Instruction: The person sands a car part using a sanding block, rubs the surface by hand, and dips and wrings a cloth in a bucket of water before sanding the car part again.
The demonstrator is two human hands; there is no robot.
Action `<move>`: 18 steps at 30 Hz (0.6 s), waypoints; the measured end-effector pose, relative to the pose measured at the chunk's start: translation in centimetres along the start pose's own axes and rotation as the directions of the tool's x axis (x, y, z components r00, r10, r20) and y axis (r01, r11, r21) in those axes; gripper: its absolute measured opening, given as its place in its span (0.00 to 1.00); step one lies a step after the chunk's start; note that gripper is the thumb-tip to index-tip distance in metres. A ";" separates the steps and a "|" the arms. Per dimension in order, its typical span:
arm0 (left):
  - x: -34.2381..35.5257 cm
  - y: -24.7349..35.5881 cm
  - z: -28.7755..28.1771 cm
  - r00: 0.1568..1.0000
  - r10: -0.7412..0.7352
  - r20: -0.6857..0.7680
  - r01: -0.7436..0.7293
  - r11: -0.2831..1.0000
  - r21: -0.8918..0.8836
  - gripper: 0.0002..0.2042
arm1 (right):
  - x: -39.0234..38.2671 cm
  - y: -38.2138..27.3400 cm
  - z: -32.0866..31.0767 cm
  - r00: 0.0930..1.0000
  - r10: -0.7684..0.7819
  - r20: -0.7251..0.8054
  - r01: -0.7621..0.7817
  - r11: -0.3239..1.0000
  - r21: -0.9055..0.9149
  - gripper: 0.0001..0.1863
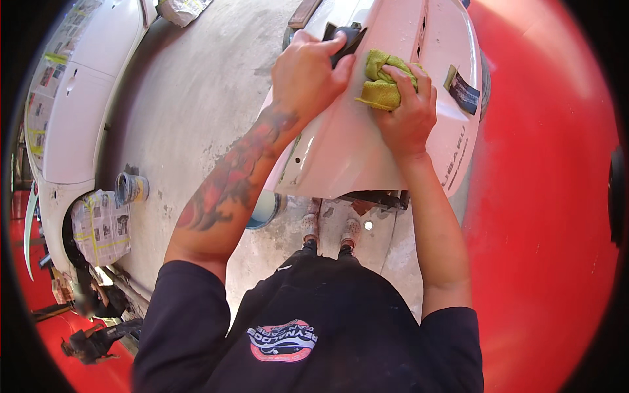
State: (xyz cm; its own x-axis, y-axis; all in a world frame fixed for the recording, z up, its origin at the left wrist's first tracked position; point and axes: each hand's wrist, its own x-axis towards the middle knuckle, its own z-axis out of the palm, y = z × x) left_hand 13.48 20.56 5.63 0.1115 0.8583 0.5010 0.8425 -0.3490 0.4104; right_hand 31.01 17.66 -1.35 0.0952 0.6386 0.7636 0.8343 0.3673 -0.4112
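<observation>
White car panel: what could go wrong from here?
The dark strip lying near the right edge of the white car panel might slide off if bumped. Any grit under the dark pad in the left hand could scratch the surface. The bucket near the feet might get kicked.

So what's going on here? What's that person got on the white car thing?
A person is bent over a white car panel. The left hand holds a dark pad, and the right hand is bunched around a yellow-green cloth. A dark strip lies on the panel's right side. Off to the left is a white car with newspaper taped on it.
</observation>
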 end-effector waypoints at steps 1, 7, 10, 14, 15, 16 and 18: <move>1.3 0.4 0.7 1.000 0.029 0.000 -0.029 0.999 0.034 0.18 | 0.0 0.5 -0.1 1.000 -0.002 0.011 0.002 1.000 0.009 0.27; -12.9 -2.4 -3.9 0.993 -0.115 -0.013 0.111 0.974 -0.198 0.23 | -0.4 1.1 -0.6 1.000 0.025 0.000 -0.025 1.000 -0.003 0.26; -21.6 -3.7 -6.9 0.972 -0.235 0.009 0.228 0.930 -0.288 0.24 | -0.3 0.4 -0.6 0.999 0.049 0.025 -0.048 0.999 -0.019 0.26; -17.8 -4.0 -5.7 0.990 -0.131 -0.056 0.111 0.955 -0.274 0.22 | 0.0 -0.3 -0.6 0.999 0.032 0.021 -0.031 0.999 -0.029 0.26; -14.6 -2.2 -5.4 0.990 -0.139 -0.007 0.134 0.965 -0.227 0.22 | -0.2 -0.2 -0.6 0.999 0.030 0.024 -0.029 0.999 -0.023 0.26; -12.0 -1.2 -4.6 0.997 -0.046 -0.055 0.036 0.986 -0.165 0.20 | -0.2 -0.1 -0.6 0.999 0.026 0.024 -0.026 1.000 -0.016 0.27; -10.9 -1.0 -3.9 0.997 0.030 -0.070 -0.039 0.990 -0.134 0.21 | -0.5 0.3 -0.5 0.999 0.031 0.029 -0.031 0.999 -0.019 0.27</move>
State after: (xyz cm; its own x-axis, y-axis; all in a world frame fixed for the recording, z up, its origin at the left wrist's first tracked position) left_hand 9.39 10.06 2.73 0.0996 0.8189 0.5652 0.7593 -0.4296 0.4887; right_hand 31.45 17.12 -1.64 0.1054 0.6694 0.7353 0.8409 0.3348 -0.4253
